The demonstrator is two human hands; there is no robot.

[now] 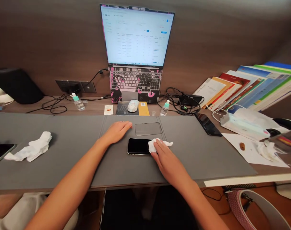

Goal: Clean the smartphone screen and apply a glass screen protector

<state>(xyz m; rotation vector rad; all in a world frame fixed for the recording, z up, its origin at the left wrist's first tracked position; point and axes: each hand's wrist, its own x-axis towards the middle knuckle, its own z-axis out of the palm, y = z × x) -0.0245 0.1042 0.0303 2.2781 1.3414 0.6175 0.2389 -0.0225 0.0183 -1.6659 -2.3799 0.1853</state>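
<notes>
A black-screened phone [138, 146] lies flat on the grey desk mat in front of me. My right hand [163, 156] presses a crumpled white tissue [152, 146] onto the phone's right end, hiding that part of the screen. My left hand [115, 131] rests on the mat, up and left of the phone, its fingers extended to the right and holding nothing. Just beyond the phone lies a clear, dark-edged screen protector [148, 129], apart from both hands.
A laptop [136, 84] stands at the back with a mouse [133, 105] before it. Small spray bottles [78, 103] flank it. Another tissue [38, 147] lies left; a dark phone [208, 124], books [246, 86] and a tissue pack [243, 126] are right.
</notes>
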